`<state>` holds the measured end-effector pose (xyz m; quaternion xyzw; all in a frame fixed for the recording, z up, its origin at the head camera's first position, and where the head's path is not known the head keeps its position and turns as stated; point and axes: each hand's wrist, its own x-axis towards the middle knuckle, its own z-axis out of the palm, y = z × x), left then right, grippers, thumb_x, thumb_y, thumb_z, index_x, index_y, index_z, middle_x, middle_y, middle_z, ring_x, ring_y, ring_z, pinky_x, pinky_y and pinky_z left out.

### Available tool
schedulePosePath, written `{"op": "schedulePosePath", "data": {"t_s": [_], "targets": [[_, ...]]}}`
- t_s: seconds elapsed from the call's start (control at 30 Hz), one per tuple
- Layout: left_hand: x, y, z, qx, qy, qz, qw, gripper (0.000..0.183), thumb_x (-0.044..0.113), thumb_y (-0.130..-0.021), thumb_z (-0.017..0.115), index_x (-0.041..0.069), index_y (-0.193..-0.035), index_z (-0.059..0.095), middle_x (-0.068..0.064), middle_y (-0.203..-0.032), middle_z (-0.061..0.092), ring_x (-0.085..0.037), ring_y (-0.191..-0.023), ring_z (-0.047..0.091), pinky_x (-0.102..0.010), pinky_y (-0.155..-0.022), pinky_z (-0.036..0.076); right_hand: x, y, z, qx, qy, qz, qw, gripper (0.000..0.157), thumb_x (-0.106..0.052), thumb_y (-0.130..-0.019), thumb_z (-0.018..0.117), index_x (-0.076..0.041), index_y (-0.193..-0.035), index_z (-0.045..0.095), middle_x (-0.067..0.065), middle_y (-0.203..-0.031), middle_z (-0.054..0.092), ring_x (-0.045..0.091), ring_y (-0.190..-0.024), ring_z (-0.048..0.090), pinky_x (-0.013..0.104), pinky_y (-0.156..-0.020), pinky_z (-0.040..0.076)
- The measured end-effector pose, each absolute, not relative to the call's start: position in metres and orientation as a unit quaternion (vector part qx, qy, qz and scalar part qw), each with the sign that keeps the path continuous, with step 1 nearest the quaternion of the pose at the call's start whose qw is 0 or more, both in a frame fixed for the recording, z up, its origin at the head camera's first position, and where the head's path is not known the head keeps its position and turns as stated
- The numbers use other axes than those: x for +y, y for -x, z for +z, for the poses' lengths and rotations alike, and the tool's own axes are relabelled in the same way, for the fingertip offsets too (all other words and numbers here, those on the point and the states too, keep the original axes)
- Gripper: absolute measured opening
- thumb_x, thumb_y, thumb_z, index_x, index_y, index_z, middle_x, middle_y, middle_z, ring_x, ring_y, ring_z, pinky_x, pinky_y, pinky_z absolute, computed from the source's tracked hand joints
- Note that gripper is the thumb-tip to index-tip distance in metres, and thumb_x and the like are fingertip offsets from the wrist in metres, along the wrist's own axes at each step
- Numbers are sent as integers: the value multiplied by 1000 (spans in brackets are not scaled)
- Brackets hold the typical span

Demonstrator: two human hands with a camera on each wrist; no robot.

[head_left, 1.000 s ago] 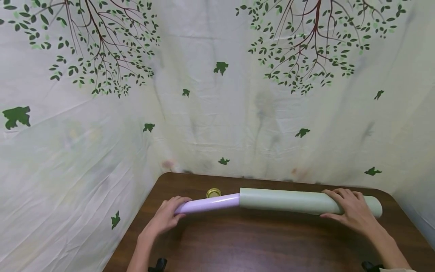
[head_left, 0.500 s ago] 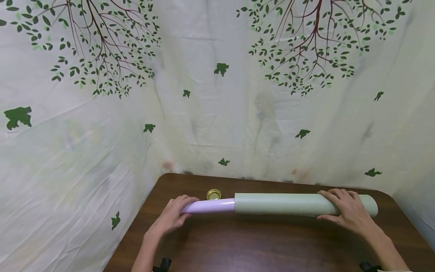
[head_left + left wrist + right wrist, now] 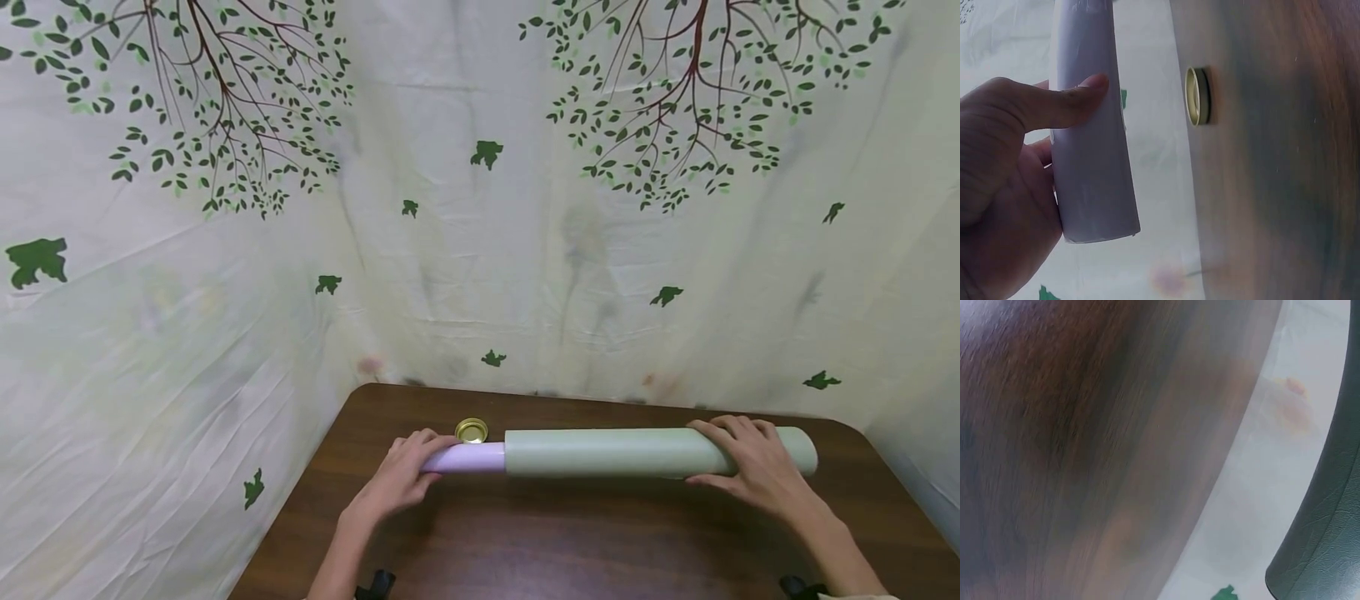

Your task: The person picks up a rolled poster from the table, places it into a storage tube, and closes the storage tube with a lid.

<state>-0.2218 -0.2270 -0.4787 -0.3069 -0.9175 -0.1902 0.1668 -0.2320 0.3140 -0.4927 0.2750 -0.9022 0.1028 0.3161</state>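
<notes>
My left hand (image 3: 399,477) grips a lavender roll (image 3: 474,457) near its outer end, the thumb lying across it in the left wrist view. The roll's other end sits inside the open left end of a pale green tube (image 3: 592,452), which is wider and much longer than the part of the roll that shows. Near the tube's far right end, my right hand (image 3: 759,465) holds it with fingers over the top and thumb below. In the right wrist view only the tube's dark green side (image 3: 1329,525), with a leather-like grain, appears; the hand is out of that frame.
A small round gold lid (image 3: 472,430) lies on the brown wooden table (image 3: 570,542), just behind the roll. White cloth (image 3: 555,275) printed with branches and leaves hangs behind the table and along its left side.
My left hand has moved right, sliding the lavender roll deeper into the green tube, so less of it shows. The tube and my right hand have shifted left, and roll and tube now line up straighter.
</notes>
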Motion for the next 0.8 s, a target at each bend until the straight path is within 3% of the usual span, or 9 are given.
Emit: {"op": "schedulePosePath", "data": {"t_s": [0.8], "targets": [[-198, 225, -479, -922, 313, -159, 160, 62, 2, -79, 86, 22, -135, 66, -3, -106, 63, -21, -101, 62, -43, -88, 45, 306, 229, -498, -896, -279, 101, 329, 82, -72, -67, 82, -19, -127, 68, 7, -107, 68, 31, -101, 64, 53, -81, 41]]}}
